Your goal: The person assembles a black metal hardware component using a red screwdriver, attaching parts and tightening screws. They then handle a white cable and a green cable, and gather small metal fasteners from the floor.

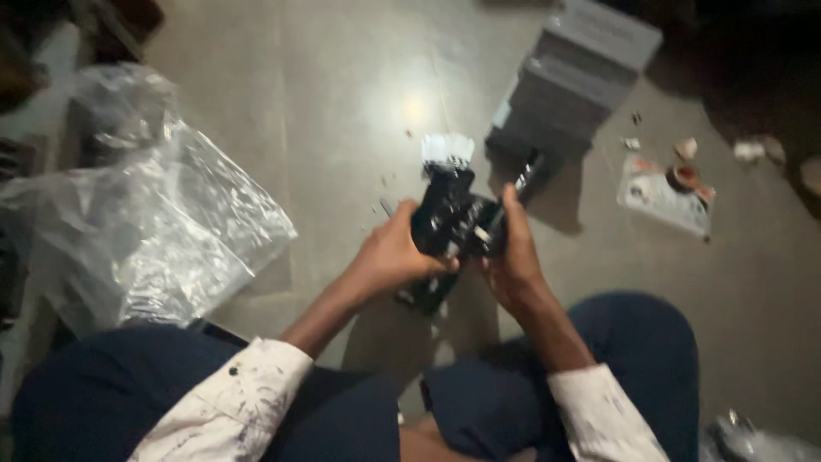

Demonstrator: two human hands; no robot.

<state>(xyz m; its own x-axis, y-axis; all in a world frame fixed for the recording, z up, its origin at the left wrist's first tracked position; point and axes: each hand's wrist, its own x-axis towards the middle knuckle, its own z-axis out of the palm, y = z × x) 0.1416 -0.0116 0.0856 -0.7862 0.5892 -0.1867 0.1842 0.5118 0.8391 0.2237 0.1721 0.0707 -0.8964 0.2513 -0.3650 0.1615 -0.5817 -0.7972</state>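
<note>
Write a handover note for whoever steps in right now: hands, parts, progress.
Left hand: gripping the black device from its left side.
Right hand: gripping its right side, thumb raised along it.
The device is held above the floor, between the knees; a white piece shows at its far end.
Nearby: clear plastic bags on the left, grey box ahead.
Progress: cannot tell; the picture is blurred.

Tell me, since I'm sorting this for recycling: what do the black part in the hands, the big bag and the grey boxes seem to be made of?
The black part, gripped by the left hand and right hand, looks like moulded plastic with a slight gloss; blur leaves that open. The bag is thin clear plastic film, crinkled and shiny. The grey boxes look like matte cardboard or plastic; I cannot tell which.
</note>
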